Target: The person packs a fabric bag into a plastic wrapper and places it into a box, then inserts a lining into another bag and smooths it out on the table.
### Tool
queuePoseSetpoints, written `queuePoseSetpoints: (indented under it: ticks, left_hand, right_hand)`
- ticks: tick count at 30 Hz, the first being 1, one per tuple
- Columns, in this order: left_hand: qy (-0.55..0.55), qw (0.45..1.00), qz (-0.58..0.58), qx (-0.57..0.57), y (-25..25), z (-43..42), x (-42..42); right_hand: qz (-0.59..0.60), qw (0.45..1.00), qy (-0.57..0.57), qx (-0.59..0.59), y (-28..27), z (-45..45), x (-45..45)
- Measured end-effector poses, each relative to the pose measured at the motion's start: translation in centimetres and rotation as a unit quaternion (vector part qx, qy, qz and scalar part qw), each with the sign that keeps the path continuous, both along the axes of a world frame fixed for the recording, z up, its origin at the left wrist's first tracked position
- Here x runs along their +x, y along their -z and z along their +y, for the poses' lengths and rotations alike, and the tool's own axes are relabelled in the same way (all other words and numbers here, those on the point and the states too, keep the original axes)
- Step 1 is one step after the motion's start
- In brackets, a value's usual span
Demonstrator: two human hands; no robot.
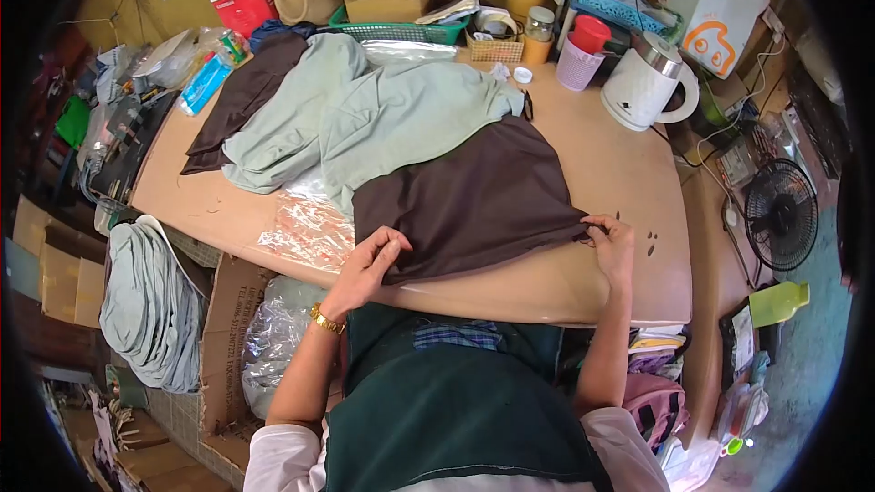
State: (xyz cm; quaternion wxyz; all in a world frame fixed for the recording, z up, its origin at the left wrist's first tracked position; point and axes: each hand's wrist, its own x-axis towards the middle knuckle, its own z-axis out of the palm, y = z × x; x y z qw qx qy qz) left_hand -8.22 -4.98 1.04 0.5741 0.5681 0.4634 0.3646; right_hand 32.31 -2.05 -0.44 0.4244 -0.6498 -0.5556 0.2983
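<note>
A person in a dark green apron (442,424) and white short sleeves sits or stands at a tan counter (629,292), both bare hands at the near edge of a dark brown cloth (465,191). The right hand (611,241) has its grip pinched on the cloth's near right corner, thumb against fingers. The left hand (375,260), a gold-coloured watch (327,319) at its wrist, rests curled on the near left part, thumb and fingertips close together; whether that grip pinches the fabric cannot be told. The brown cloth lies spread over the counter's front, its far side meeting a pale green cloth (401,118). To the left, clear plastic (305,223) lies flat beside the brown cloth, while farther left and beyond, a second dark brown piece (251,96) borders more of the pale green fabric. Toward the counter's far right stand a white kettle (645,82) and a pale pink cup (576,66) with a red one (591,34) in it. Farther back, a cardboard box (387,2) sits in a green basket (415,32).
</note>
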Motion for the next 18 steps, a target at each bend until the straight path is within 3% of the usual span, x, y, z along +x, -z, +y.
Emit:
queuePoseSetpoints:
  ticks: [2, 3, 6, 9, 12, 14, 15, 17, 18]
  left_hand:
    - [0.004, 0.987, 0.055, 0.152, 0.4, -0.4, 0.2]
    - [0.006, 0.988, 0.053, 0.148, 0.6, -0.5, 0.3]
    - [0.014, 0.993, 0.105, 0.06, 0.9, 0.0, -0.2]
    - [-0.02, 0.999, 0.048, 0.015, 1.5, 0.3, -0.4]
    - [-0.073, 0.993, 0.078, -0.055, 0.5, -0.4, 0.8]
    - [-0.011, 0.997, 0.056, 0.057, 0.4, -0.4, 2.5]
    - [0.076, 0.996, 0.024, 0.045, -1.1, -0.1, 3.6]
    - [0.071, 0.986, 0.056, 0.142, 0.7, 0.2, 6.2]
    - [0.09, 0.99, 0.079, 0.071, 0.1, 0.6, 6.9]
  right_hand:
    - [0.085, 0.996, 0.027, -0.028, 0.8, -0.2, 0.6]
    - [0.083, 0.996, 0.03, -0.032, 0.7, -0.4, 0.7]
    - [0.078, 0.995, 0.018, -0.052, 0.5, -0.2, 0.7]
    - [0.069, 0.996, 0.01, -0.057, 1.0, 0.2, 0.6]
    - [0.037, 0.999, 0.02, 0.015, 0.8, 0.2, -0.6]
    - [0.209, 0.969, -0.121, 0.049, -0.7, -0.7, -2.8]
    - [0.214, 0.967, -0.136, 0.037, -1.4, -1.0, -4.7]
    - [0.273, 0.92, -0.272, -0.075, -2.4, -1.9, -9.1]
    - [0.274, 0.915, -0.283, -0.083, -2.4, -2.1, -10.9]
